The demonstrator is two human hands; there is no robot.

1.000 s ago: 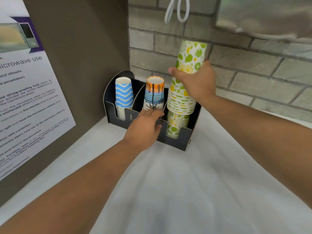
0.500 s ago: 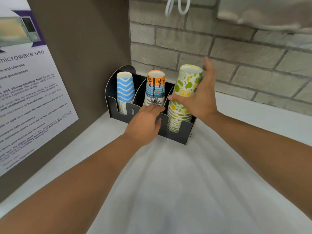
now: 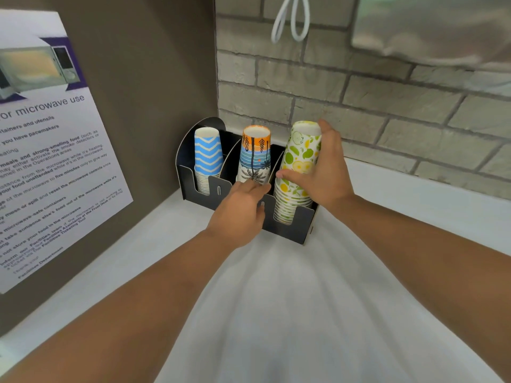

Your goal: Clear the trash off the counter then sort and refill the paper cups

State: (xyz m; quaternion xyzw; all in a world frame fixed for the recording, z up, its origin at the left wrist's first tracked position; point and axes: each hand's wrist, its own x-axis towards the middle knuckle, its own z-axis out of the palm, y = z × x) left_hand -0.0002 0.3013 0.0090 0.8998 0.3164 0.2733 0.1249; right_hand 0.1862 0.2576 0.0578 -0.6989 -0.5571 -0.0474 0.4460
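Over on the left, a printed notice (image 3: 52, 150) is fixed flat to a dark brown side panel (image 3: 154, 78) — it carries a picture of a microwave at the top, the words "microwave use" as a heading, and lines of small black text running down beneath. Straight ahead, the grey brick wall (image 3: 373, 114) meets that panel in the corner, and a loop of white cord (image 3: 290, 20) hangs against the bricks near the top edge. Up in the top right corner there's a shiny metal fixture (image 3: 431, 26) — blurred, too soft to make out what it is.
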